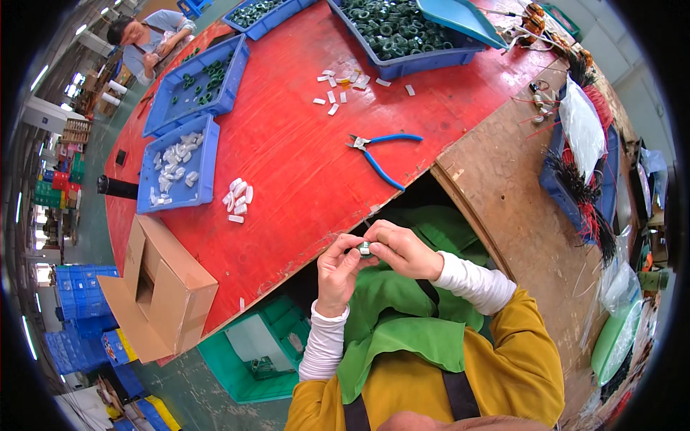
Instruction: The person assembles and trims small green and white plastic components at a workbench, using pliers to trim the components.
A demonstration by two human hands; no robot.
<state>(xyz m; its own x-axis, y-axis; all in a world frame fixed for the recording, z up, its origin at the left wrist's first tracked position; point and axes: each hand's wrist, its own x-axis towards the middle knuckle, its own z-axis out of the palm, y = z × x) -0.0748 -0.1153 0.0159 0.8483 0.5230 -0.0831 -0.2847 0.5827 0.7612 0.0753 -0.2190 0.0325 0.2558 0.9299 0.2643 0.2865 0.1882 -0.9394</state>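
Just off the red table's front edge, my left hand point(335, 276) and my right hand point(404, 251) meet with fingertips pinched together. Between them they hold a small green ring point(364, 249) with a white part on it; the fingers cover much of it. Past my hands on the tabletop lie side cutters point(377, 152) with spread blue handles. To the left sits a small pile of white plastic pieces point(239, 200). More white slips point(333, 97) are scattered farther back, a few of them yellowish.
Blue trays hold green rings point(392, 29) at the back and white pieces point(172, 161) at left. An open cardboard box point(183, 302) stands at the left edge, a green crate point(215, 359) below. Bundled wires point(575, 179) lie right. Another person point(147, 43) sits far left.
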